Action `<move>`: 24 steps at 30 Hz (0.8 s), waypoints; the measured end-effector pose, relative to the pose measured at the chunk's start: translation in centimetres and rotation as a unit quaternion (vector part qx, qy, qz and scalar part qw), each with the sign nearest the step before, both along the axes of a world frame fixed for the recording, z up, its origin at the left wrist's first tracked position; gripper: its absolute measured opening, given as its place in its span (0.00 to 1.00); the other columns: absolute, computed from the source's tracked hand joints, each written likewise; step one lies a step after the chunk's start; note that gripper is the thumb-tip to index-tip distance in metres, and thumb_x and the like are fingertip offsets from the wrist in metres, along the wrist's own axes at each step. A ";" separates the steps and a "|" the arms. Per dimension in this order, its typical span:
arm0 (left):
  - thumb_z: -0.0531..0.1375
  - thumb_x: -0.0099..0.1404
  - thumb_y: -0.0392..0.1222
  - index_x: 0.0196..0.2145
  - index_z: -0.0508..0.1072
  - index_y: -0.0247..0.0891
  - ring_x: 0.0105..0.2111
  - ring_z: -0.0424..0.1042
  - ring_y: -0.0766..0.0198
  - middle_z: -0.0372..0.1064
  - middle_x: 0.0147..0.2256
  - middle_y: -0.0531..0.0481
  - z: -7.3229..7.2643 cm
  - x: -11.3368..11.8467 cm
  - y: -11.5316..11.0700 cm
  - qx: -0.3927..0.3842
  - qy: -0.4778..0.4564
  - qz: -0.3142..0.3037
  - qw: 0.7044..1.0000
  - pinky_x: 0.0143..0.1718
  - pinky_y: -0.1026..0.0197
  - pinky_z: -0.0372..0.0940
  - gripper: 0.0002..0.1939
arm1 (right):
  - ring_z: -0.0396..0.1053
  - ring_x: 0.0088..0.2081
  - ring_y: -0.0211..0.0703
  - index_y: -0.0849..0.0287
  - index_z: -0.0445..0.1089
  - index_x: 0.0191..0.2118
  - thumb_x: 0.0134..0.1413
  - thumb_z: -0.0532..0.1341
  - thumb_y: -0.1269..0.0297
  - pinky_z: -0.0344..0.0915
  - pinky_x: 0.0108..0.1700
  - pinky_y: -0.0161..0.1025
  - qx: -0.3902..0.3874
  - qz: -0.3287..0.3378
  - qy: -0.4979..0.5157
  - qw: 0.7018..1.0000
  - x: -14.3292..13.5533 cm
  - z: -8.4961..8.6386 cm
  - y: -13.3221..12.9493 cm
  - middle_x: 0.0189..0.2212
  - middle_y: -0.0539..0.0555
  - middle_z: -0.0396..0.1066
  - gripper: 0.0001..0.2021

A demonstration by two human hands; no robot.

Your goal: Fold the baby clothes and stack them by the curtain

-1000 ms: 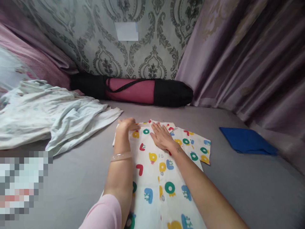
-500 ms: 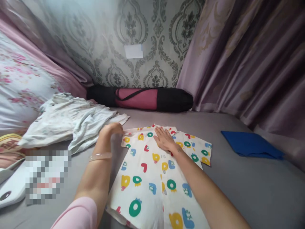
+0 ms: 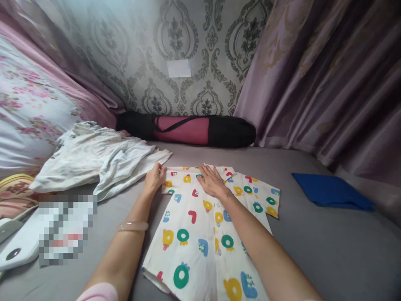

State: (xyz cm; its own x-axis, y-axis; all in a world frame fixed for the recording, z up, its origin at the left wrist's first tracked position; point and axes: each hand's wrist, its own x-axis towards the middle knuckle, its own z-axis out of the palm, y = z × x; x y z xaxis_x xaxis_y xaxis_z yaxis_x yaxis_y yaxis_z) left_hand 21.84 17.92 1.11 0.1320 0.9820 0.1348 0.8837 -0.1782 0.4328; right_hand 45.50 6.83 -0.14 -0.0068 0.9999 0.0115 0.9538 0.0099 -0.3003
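Note:
A white shirt [image 3: 191,234] printed with coloured letter-like shapes lies spread on the grey sheet, its collar end away from me. My left hand [image 3: 155,177] is closed on the far corner of the shirt's left sleeve, fingers pinched at the fabric edge. Flat near the collar rests my right hand [image 3: 212,180], its fingers stretched out on the cloth. The right forearm crosses over the shirt's right side and hides part of it. A pale bangle circles my left forearm.
A rumpled pale garment [image 3: 94,159] lies at the left, near a white object [image 3: 21,246]. Behind is a black and dark pink long bag [image 3: 184,129] against the patterned wall. A folded blue cloth [image 3: 328,191] lies at the right, by purple curtains [image 3: 300,83].
My left hand has turned and straightened at the wrist, still at the sleeve corner. The sleeve's top edge looks straighter. My right hand has slid slightly left over the cloth.

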 end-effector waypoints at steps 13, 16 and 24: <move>0.51 0.68 0.56 0.56 0.66 0.41 0.59 0.61 0.52 0.60 0.59 0.41 3.9 -2.5 -11.2 0.033 0.013 -0.391 0.920 0.58 0.52 0.59 0.24 | 0.31 0.70 0.49 0.57 0.42 0.70 0.63 0.38 0.40 0.31 0.69 0.51 -0.030 0.029 0.114 0.993 3.9 3.3 -8.4 0.70 0.54 0.36 0.37; 0.57 0.62 0.64 0.64 0.57 0.46 0.66 0.46 0.47 0.47 0.66 0.42 2.9 -3.9 -15.7 -0.052 0.045 -0.483 0.873 0.64 0.47 0.48 0.37 | 0.28 0.70 0.50 0.58 0.38 0.70 0.64 0.39 0.42 0.31 0.68 0.53 -0.075 0.032 0.062 0.995 3.9 3.0 -14.5 0.70 0.55 0.31 0.36; 0.61 0.56 0.66 0.66 0.52 0.51 0.68 0.38 0.46 0.40 0.69 0.46 2.4 -9.0 -16.5 -0.169 0.078 -0.428 0.884 0.65 0.43 0.39 0.46 | 0.30 0.70 0.49 0.55 0.41 0.70 0.66 0.44 0.50 0.33 0.68 0.54 -0.058 0.064 -0.001 0.996 2.4 2.2 -25.0 0.70 0.54 0.32 0.31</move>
